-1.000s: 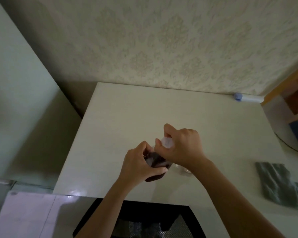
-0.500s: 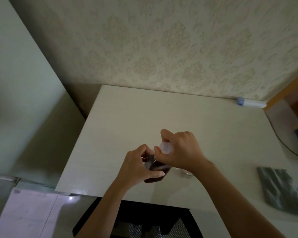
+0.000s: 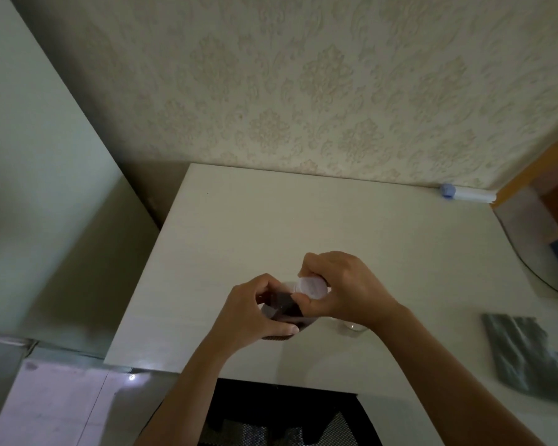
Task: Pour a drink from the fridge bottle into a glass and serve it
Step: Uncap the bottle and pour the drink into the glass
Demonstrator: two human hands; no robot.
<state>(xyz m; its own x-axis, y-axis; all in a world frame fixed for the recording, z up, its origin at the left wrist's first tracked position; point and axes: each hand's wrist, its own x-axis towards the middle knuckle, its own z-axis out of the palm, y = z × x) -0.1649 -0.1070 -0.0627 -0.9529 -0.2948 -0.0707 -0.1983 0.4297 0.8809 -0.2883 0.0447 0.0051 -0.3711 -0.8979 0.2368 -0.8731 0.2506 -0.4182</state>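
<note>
A bottle of dark drink (image 3: 282, 312) stands on the pale table (image 3: 271, 226) near its front edge. My left hand (image 3: 255, 310) wraps around the bottle's body from the left. My right hand (image 3: 345, 289) grips the white cap (image 3: 311, 286) on top with thumb and fingers. A clear glass (image 3: 355, 326) stands just right of the bottle, mostly hidden behind my right wrist; only part of its rim shows.
A grey folded cloth (image 3: 529, 355) lies at the table's right. A white tube with a blue cap (image 3: 464, 194) lies at the back right by the wallpapered wall. A wooden shelf (image 3: 548, 188) stands far right. A dark chair (image 3: 287, 413) sits below the front edge.
Both hands stay on the bottle and cap in much the same place; my right fingers have shifted slightly around the cap. The view has tilted a little.
</note>
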